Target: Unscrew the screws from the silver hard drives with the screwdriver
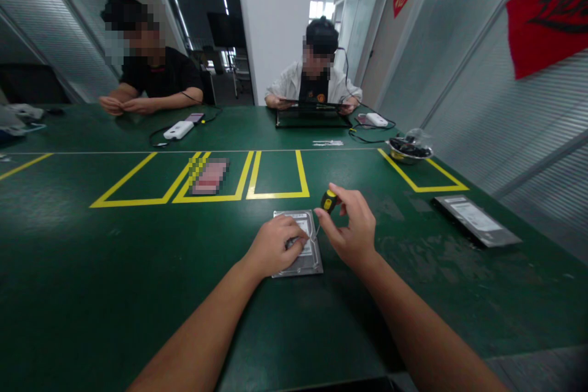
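Note:
A silver hard drive (313,264) with a white label lies flat on the green table in front of me. My left hand (280,244) rests over its left part, fingers curled and pressed onto its top, hiding much of the label. Between the thumb and fingers of my right hand (353,225) is a short screwdriver (329,201) with a black and yellow handle. Its thin shaft slants down to the drive's right edge, close to my left fingertips. Whether the tip sits in a screw is too small to tell.
A second hard drive (478,220) lies to the right. Behind it stands a metal bowl (410,151) of dark parts. Yellow tape outlines (278,195) mark the table; a blurred reddish item (210,176) lies in one. Across the table sit two people, one holding a dark panel (313,117).

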